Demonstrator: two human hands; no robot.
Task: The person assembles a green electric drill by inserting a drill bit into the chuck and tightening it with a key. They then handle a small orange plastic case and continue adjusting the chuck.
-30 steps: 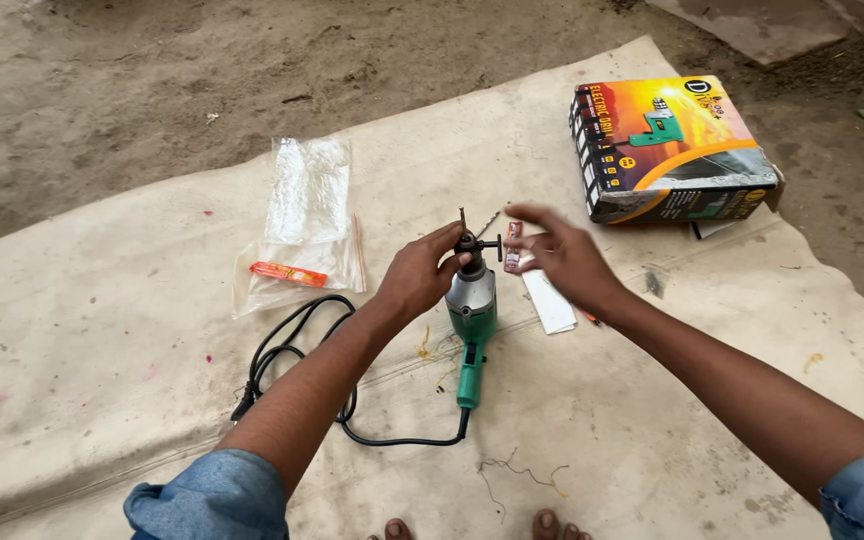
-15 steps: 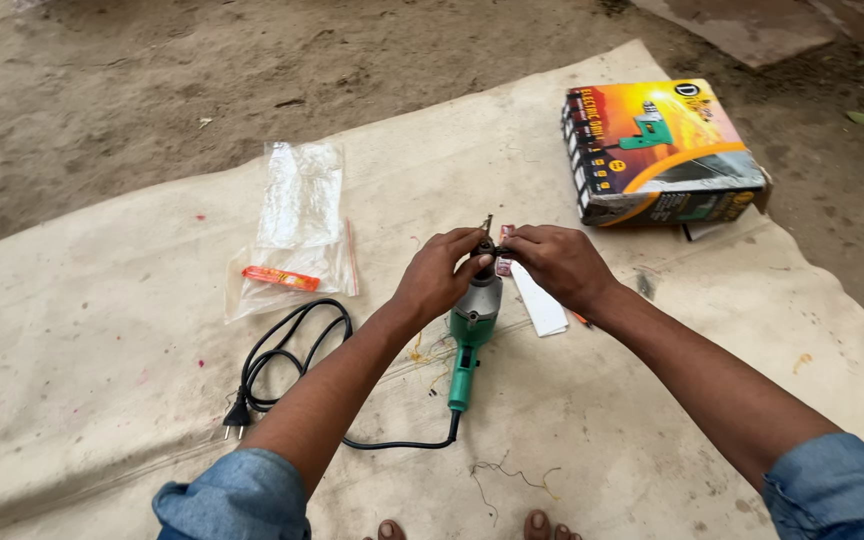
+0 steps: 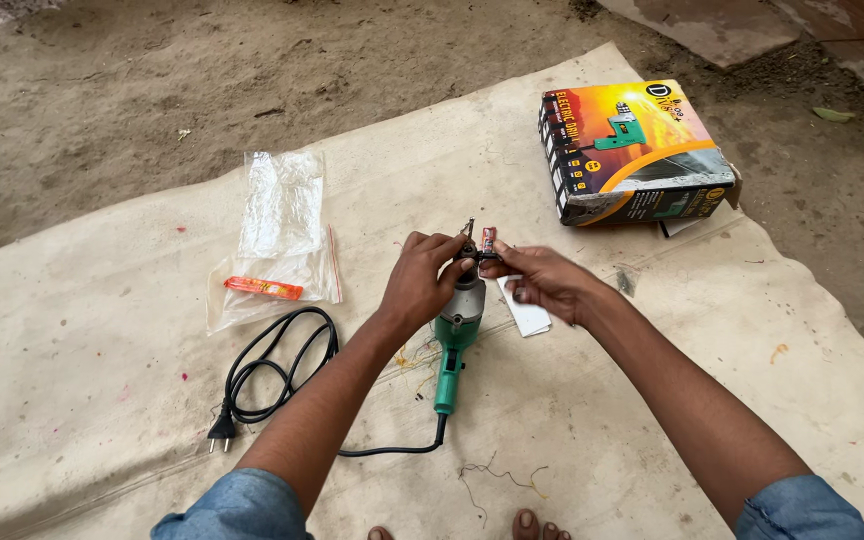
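We work on a pale cloth sheet (image 3: 652,400) spread over bare dirt ground (image 3: 102,120). At frame centre the green drill (image 3: 455,340) lies lengthwise, chuck pointing up-frame, handle toward us. Our left hand (image 3: 420,282) grips its front; our right hand (image 3: 542,283) pinches a small chuck key (image 3: 482,246).

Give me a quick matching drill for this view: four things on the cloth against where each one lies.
Things:
1. drill
2. cardboard box
3. plastic bag
4. plug

Places:
A. far right of the cloth
B. at the near left end of the coiled cord
C. under both hands, in the middle
D. left of the hands, flat on the cloth

Pairs: 1-C, 2-A, 3-D, 4-B
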